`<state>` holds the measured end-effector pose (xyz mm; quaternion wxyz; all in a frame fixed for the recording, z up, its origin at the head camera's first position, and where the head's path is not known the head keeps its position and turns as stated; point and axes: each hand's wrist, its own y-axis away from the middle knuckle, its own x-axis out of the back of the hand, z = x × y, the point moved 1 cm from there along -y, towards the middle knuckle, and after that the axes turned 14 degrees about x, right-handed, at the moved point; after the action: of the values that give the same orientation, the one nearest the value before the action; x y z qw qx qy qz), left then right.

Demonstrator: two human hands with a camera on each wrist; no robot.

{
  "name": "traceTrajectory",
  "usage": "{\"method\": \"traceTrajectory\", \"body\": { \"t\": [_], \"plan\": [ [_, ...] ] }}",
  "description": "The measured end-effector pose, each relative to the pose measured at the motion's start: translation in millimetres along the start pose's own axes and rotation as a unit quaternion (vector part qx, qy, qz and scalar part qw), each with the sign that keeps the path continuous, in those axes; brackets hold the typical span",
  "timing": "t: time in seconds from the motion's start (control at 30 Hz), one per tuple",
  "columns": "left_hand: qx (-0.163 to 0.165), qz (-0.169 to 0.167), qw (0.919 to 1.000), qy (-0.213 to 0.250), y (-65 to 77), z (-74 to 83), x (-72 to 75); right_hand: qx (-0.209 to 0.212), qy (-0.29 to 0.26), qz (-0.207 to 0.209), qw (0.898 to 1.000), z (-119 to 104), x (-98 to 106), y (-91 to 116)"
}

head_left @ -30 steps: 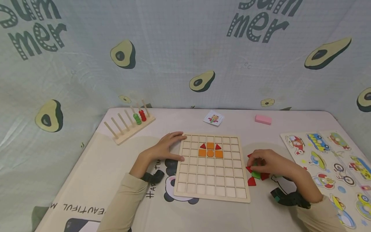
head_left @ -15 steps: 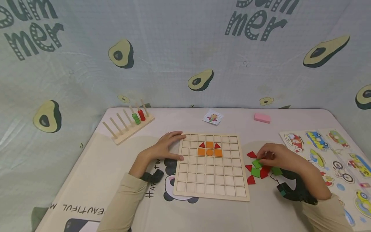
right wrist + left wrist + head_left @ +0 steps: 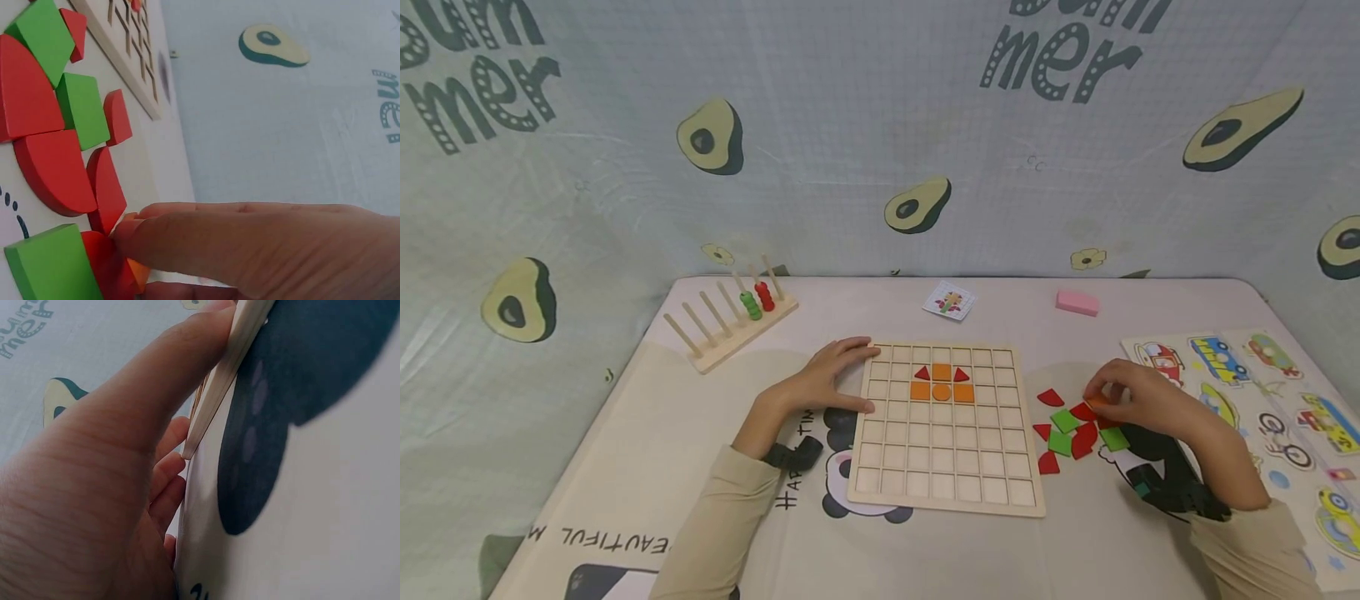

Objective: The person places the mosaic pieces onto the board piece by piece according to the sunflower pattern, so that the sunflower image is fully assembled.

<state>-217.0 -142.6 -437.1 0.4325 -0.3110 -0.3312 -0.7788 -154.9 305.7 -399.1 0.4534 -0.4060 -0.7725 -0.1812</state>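
Observation:
A wooden grid board (image 3: 931,459) lies mid-table, with orange squares, an orange circle and two red triangles in its upper cells. My left hand (image 3: 823,382) rests on the board's left side, fingers at the far corner and thumb along the edge. The left wrist view shows that thumb (image 3: 169,369) against the wooden rim. To the right of the board, my right hand (image 3: 1150,402) pinches an orange piece (image 3: 140,271), mostly hidden by the fingers. Beneath and beside it are loose red pieces (image 3: 56,172) and green squares (image 3: 1060,442).
A pegged bead rack (image 3: 745,333) stands at the back left. Behind the board lie a small pattern card (image 3: 949,301) and a pink block (image 3: 1077,302). A picture puzzle board (image 3: 1262,408) covers the right side of the table.
My right hand has moved right and away from me across the loose pieces, uncovering red and green ones. An orange piece now shows at its fingertips. The left hand stays on the board.

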Motion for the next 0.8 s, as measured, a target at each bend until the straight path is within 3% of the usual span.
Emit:
{"method": "traceTrajectory", "body": {
  "t": [0.5,0.8],
  "plan": [
    [-0.003,0.003,1.0000,0.002,0.3,1.0,0.9,-0.040,-0.019,0.000,0.999,1.6,-1.7,-1.6],
    [-0.008,0.004,0.9999,0.005,0.4,-0.1,0.1,-0.032,-0.011,0.000,0.999,3.9,-1.9,-2.5]
  ]
}}
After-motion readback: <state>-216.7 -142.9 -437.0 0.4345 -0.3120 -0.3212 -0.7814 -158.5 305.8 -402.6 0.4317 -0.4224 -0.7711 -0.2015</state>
